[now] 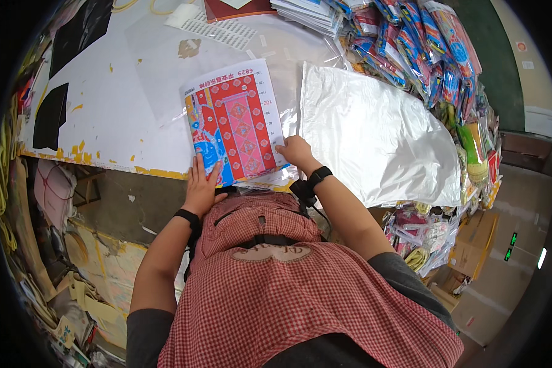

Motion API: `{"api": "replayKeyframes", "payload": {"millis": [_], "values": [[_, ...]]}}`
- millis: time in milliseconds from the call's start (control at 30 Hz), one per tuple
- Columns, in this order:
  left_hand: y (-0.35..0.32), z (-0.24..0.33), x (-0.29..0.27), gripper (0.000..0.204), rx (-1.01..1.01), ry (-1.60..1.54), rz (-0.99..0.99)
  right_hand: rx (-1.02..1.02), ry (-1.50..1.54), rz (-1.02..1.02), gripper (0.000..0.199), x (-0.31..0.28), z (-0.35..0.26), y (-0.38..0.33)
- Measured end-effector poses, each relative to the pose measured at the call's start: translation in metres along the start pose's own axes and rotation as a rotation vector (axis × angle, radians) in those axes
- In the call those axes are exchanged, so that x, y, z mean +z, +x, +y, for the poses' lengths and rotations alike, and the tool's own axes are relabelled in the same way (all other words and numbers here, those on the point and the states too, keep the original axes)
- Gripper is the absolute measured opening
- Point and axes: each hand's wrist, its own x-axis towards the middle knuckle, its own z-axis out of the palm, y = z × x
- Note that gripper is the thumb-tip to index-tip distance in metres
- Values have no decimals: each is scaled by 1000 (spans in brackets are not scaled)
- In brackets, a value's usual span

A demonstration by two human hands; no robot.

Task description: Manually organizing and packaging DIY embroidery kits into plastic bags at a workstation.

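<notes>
The left hand (pixel 200 184) is lying flat, its grip spread apart with fingers pressing on the lower left corner of a red patterned packet (pixel 236 126), which is lying on the white table (pixel 116 110) close to the table's near edge, tilted a little against that edge. The right hand (pixel 295 152) is resting at the packet's lower right corner, its fingers curled together against the packet's edge; whether that grip is pinching the clear wrapper or only touching it cannot be told. Just right of this grip a stack of clear plastic bags (pixel 374 138) is spreading out, its left edge running near the packet's right side and its near edge hanging over the table's rim. Beyond that stack, piles of colourful wrapped packets (pixel 411 43) are crowding the far right of the table. Left of and beyond the left grip the tabletop is lying open, with black sheets (pixel 50 116) well apart at the far left edge.
</notes>
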Motion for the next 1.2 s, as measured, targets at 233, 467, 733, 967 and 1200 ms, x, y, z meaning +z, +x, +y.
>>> {"api": "replayKeyframes", "payload": {"millis": [233,467,733,967,1200], "values": [[0,-5,10,94,4,18,15,-11,12,83,43,0,-7,-8],[5,2,-5,93,-31,21,-76,84,578,44,63,6,-5,-1],[52,48,-150,83,-198,-1233,186,-533,259,63,51,-58,-139,-81],[45,38,-175,60,-203,-1595,422,-920,230,197,48,-72,-164,-108],[55,17,-137,60,-190,-1954,98,-379,921,401,86,-127,-55,-50]]}}
